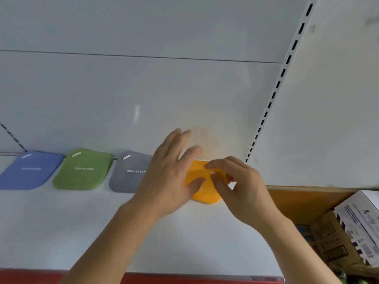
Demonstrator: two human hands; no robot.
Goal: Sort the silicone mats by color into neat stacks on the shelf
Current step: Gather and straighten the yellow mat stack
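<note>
Along the back of the white shelf [61, 222] lie a blue mat stack [30, 171], a green mat stack [82, 171] and a grey mat stack [128, 175], side by side. To their right lies an orange mat stack [205, 193], partly hidden by both hands. My left hand [170, 177] rests flat on its left side with straight fingers. My right hand [240, 185] touches its right side with curled fingertips; the thumb and forefinger seem to pinch the top orange mat's edge.
The shelf's back panel rises behind the mats. A slotted upright [272, 97] and a white side panel stand on the right. Below right, a brown cardboard box [303, 203] holds printed cartons [361, 220]. A red strip [184, 278] runs along the shelf's front edge.
</note>
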